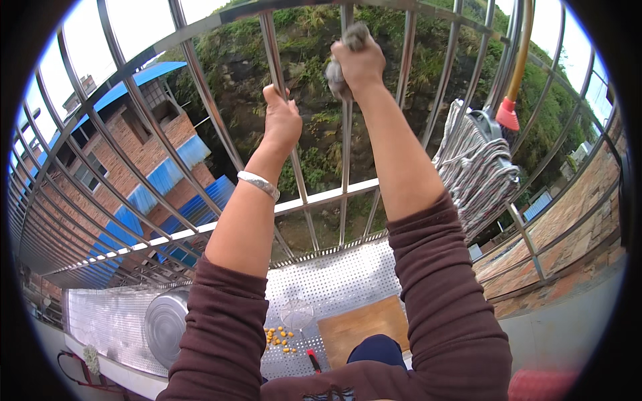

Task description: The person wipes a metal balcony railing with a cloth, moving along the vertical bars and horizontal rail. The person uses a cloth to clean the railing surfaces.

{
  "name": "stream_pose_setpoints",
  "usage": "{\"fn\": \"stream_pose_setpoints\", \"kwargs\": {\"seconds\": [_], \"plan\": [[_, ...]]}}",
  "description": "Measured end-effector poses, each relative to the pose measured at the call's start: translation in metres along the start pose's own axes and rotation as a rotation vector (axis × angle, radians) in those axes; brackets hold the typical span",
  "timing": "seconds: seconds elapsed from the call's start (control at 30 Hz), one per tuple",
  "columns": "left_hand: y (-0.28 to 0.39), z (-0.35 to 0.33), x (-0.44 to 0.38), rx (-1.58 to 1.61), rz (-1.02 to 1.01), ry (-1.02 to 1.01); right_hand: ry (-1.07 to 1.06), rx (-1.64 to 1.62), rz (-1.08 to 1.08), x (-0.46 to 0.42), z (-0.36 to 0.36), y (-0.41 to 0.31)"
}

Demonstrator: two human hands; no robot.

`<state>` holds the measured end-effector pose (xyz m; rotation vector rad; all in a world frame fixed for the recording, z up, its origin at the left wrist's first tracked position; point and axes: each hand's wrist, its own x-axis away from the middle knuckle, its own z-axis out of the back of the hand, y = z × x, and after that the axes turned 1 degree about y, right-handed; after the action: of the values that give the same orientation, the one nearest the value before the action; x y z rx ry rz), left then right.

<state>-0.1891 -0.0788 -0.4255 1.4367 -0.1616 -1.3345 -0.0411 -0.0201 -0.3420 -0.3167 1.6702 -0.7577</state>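
Observation:
My left hand (pixel 283 118) is closed around an upright metal bar (pixel 272 47) of the window cage, with the thumb on the near side. Higher and to the right, my right hand (pixel 362 60) grips a grey cloth (pixel 337 77) against the neighbouring bar (pixel 346 145). The cloth bunches out above and to the left of the fist. A silver bangle sits on my left wrist. Both brown sleeves are pushed up to about the elbows.
A string mop head (pixel 476 170) hangs at the right beside an orange-yellow pole (pixel 521 50). Below, on the perforated metal floor (pixel 341 265), lie a wooden board (pixel 363 323), a wire skimmer (pixel 297 315) with a red and black handle, small yellow pieces (pixel 276 338) and a round metal lid or pan (pixel 168 326).

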Motion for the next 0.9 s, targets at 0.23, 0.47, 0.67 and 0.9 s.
{"fn": "stream_pose_setpoints", "kwargs": {"seconds": [0.23, 0.47, 0.67, 0.9], "plan": [[0.018, 0.009, 0.006, -0.014, 0.077, -0.055, -0.183, 0.256, -0.428, 0.249, 0.033, 0.16], [0.015, 0.002, 0.002, -0.074, 0.078, -0.07, -0.078, -0.027, -0.427, 0.197, 0.017, 0.15], [0.009, 0.003, 0.001, 0.01, 0.088, -0.061, 0.013, -0.471, -0.007, -0.024, -0.002, -0.023], [0.006, 0.011, 0.006, 0.004, 0.103, -0.052, -0.079, -0.042, -0.116, 0.06, 0.002, 0.041]]}}
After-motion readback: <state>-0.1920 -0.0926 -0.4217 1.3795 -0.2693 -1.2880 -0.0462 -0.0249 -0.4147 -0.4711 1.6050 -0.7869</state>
